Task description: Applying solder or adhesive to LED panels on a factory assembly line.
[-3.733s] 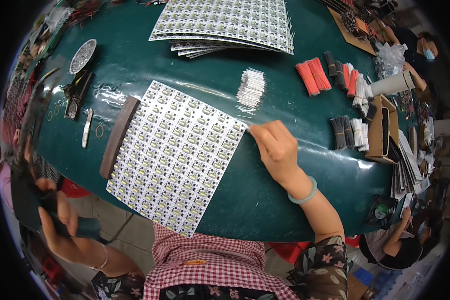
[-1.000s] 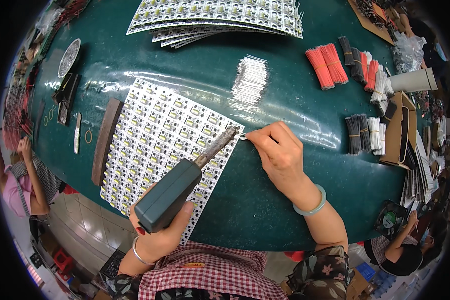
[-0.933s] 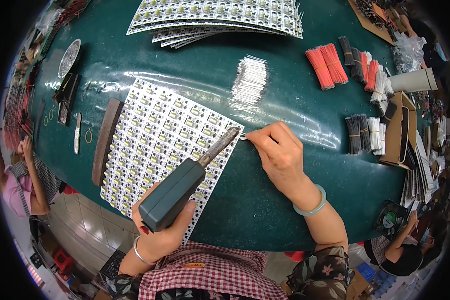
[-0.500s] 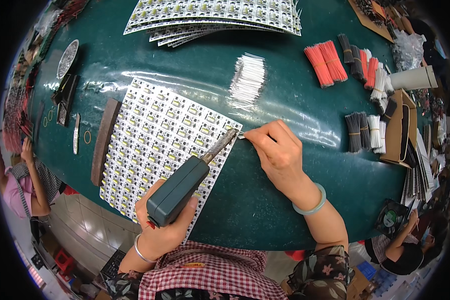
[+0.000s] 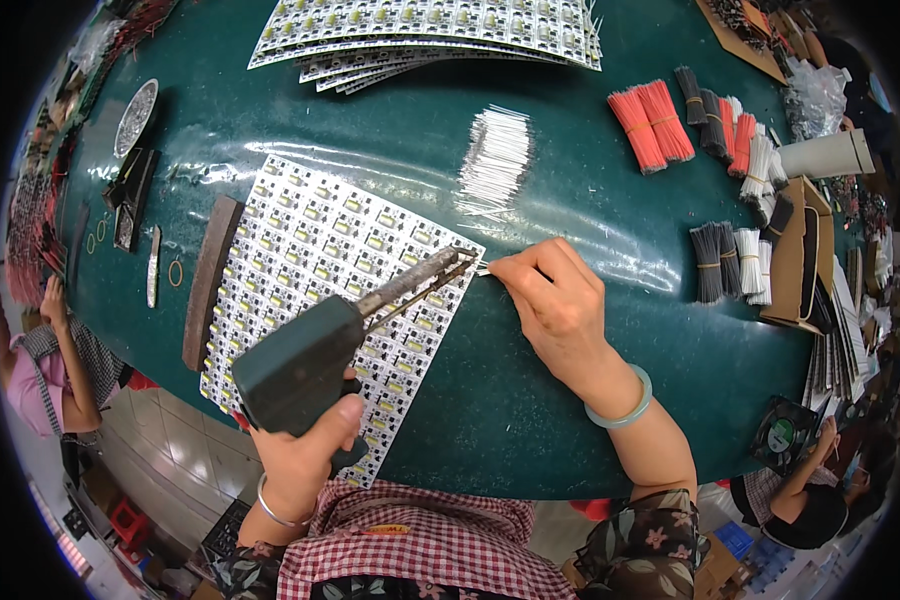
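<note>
My left hand [image 5: 305, 455] is closed round the handle of a dark green soldering gun [image 5: 298, 365], its metal tip reaching to the upper right corner of a white circuit board [image 5: 315, 225]. That board lies slanted on the table, covered with rows of small yellow and black parts. At its right edge, my right hand [image 5: 562, 310] pinches a short white wire [image 5: 483, 268], whose end meets the corner close to the tip. The fingers hide most of the wire. Farther off lies a loose pile of white wires [image 5: 497, 155].
A dark brown bar [image 5: 210, 285] borders the board's left side. Stacked circuit boards [image 5: 425, 30] sit at the far edge. Red wire bundles [image 5: 652, 127] and black wire bundles [image 5: 707, 263] lie to the right by a cardboard box [image 5: 800, 255]. A dish [image 5: 136, 118] stands far left. Other people sit at both sides.
My left hand has swung the soldering gun left and tilted it, so its tip now shows from the side near the corner. My right hand has stayed in place.
</note>
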Demonstrator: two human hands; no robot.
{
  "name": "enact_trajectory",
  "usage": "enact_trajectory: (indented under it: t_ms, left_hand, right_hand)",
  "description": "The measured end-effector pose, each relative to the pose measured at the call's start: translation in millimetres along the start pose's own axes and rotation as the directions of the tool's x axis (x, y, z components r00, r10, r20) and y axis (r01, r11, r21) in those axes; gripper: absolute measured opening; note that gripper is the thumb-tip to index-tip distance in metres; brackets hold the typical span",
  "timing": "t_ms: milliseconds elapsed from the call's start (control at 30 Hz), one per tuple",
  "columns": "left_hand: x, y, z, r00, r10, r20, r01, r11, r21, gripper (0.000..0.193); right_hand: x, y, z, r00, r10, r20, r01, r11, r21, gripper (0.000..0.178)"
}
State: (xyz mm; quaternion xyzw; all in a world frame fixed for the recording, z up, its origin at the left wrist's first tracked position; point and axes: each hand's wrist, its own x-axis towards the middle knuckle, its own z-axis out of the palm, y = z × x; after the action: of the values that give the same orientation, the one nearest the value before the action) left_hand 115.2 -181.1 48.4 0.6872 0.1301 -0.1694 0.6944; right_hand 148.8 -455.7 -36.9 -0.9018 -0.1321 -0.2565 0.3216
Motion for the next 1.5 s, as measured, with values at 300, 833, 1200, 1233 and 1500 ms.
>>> enact_trajectory:
  t_ms: [300, 833, 1200, 1233, 1500]
  left_hand:
    - [7.3, -3.2, -10.0, 0.996, -0.010, 0.092, 0.039, 0.950, -0.310, 0.056]
    - [-8.8, -13.7, -12.2, 0.994, 0.100, 0.037, -0.106, 0.930, 0.351, 0.031]
    - [3.5, -11.3, -0.8, 0.928, 0.321, 0.189, -0.372, 0.813, 0.447, 0.025]
    - [3.5, -10.0, 0.1, 0.938, 0.298, 0.178, -0.346, 0.832, 0.433, 0.025]
    - [6.0, -14.7, 2.5, 0.924, 0.325, 0.201, -0.381, 0.826, 0.417, 0.023]
  right_hand:
    - [-2.4, -10.1, -10.3, 1.000, -0.030, -0.001, 0.030, 0.993, -0.116, 0.021]
    - [-8.4, -22.6, -6.6, 0.996, -0.089, 0.014, 0.090, 0.983, -0.160, 0.025]
    - [-9.0, -20.0, -2.5, 0.995, -0.076, 0.057, 0.085, 0.982, -0.168, 0.024]
    - [-8.8, -19.9, -2.2, 0.995, -0.076, 0.059, 0.085, 0.982, -0.170, 0.024]
    - [-8.5, -19.5, -0.3, 0.995, -0.080, 0.062, 0.090, 0.978, -0.189, 0.023]
